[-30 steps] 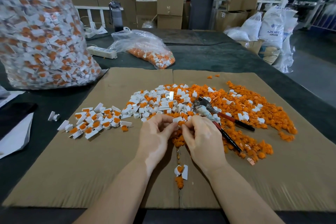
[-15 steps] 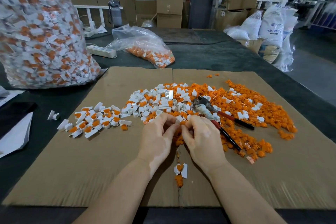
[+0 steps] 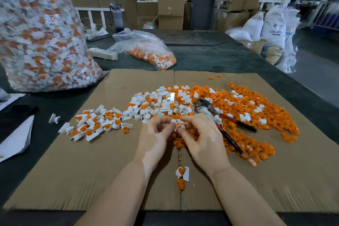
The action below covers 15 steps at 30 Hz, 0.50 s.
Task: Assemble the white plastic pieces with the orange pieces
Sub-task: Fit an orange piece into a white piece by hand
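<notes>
My left hand (image 3: 156, 134) and my right hand (image 3: 203, 137) meet over the middle of the cardboard sheet (image 3: 91, 170). Between their fingertips sits a white plastic piece (image 3: 175, 121) with an orange piece (image 3: 178, 125) in it; both hands pinch it. Behind the hands lies a heap of loose white pieces (image 3: 156, 102), and a wide spread of loose orange pieces (image 3: 256, 113) runs to the right. A group of joined white-and-orange parts (image 3: 97, 123) lies to the left. One joined part (image 3: 182, 172) rests near my wrists.
Red-handled pliers (image 3: 225, 124) lie in the orange pile right of my right hand. A big clear bag of joined parts (image 3: 40, 33) stands at the far left, a smaller bag (image 3: 146, 49) behind the sheet, beside a power strip (image 3: 102, 53). Boxes and sacks stand beyond the table.
Both hands have lifted slightly off the pile, and the white piece with its orange insert now shows between the fingertips. Everything on the sheet stays put.
</notes>
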Tool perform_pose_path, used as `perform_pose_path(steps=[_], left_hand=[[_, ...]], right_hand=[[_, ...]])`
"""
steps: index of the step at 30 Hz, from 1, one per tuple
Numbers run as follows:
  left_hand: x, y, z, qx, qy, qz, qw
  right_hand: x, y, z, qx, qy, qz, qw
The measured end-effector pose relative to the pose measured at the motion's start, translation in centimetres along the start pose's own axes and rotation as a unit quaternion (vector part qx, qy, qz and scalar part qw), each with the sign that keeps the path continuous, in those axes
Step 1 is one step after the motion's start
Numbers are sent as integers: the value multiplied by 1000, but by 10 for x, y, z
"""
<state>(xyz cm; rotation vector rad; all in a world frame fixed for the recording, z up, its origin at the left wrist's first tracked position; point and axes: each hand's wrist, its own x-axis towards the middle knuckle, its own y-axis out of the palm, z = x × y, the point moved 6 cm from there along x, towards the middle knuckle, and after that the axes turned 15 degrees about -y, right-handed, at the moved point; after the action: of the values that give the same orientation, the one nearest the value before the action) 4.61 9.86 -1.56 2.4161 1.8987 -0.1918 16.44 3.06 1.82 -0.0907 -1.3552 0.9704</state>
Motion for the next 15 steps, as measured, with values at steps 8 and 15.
perform_pose_path(steps=[8,15], left_hand=[[1,1,1,24,11,-12,1000],[2,1,1,19,9,-6,1000]], right_hand=[[2,0,2,-4,-5,12,1000],[3,1,1,-4,2,17,1000]])
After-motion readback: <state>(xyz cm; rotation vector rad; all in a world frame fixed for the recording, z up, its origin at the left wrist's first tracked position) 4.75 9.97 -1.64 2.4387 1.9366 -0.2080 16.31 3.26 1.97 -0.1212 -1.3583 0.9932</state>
